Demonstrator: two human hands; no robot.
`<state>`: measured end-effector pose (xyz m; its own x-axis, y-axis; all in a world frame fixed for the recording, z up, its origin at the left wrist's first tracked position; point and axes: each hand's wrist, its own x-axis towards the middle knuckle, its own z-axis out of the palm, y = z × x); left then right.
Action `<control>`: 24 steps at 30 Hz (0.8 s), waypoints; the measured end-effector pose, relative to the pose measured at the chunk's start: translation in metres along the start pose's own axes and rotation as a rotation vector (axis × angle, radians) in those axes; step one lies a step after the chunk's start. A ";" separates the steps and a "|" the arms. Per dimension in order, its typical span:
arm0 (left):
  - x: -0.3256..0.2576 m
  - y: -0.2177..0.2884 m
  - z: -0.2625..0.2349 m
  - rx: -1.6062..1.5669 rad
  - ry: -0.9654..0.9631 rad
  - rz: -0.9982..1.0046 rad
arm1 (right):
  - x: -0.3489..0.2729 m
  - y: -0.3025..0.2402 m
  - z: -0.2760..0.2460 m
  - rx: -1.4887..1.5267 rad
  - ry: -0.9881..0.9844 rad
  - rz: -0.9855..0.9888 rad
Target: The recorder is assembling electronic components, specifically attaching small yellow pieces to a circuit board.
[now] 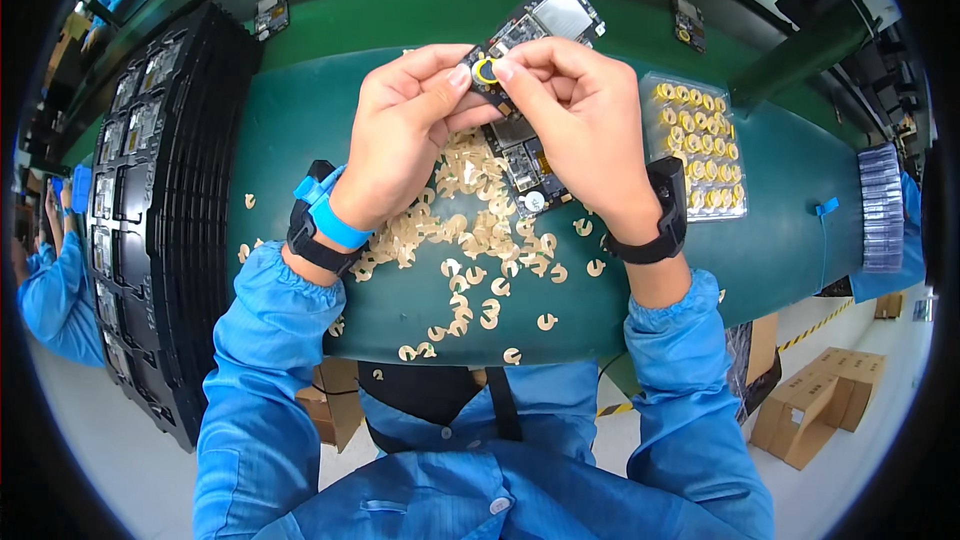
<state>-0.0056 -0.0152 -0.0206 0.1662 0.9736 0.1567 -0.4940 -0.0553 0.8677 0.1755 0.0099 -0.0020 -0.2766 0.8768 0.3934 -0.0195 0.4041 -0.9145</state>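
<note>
My left hand (405,130) grips the lower end of a black circuit board (522,30) that carries a silver metal shield. A small round dark part with a yellow ring (486,70) sits at that end of the board, between my two thumbs. My right hand (590,125) is closed, with its thumb and fingertips at the ring's right edge. Whether they pinch the ring or the board is hidden. Below my hands, a second circuit board (525,160) lies slanted on the green mat (790,210), beside a heap of cream C-shaped pieces (470,205).
A clear tray (740,208) of yellow-ringed round parts lies to the right. Stacked black trays (180,210) holding boards stand on the left. Single boards (271,15) lie at the back. Clear stacked trays (880,210) stand far right; cardboard boxes (815,405) are on the floor.
</note>
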 end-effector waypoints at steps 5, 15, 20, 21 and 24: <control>-0.001 -0.001 0.002 0.022 0.009 0.021 | 0.000 0.003 0.003 -0.042 0.055 -0.020; -0.003 -0.001 0.003 0.019 -0.011 0.021 | -0.002 0.002 0.006 -0.072 0.076 -0.039; -0.003 -0.001 0.003 0.021 -0.011 0.029 | -0.002 0.001 0.006 -0.112 0.080 -0.049; -0.003 -0.001 0.002 0.020 -0.011 0.027 | -0.002 0.001 0.006 -0.110 0.085 -0.047; -0.003 -0.003 0.001 -0.011 -0.022 0.034 | -0.002 0.001 0.007 -0.122 0.099 -0.047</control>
<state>-0.0035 -0.0179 -0.0226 0.1679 0.9660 0.1966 -0.5089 -0.0858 0.8565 0.1690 0.0070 -0.0045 -0.1824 0.8752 0.4481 0.0887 0.4685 -0.8790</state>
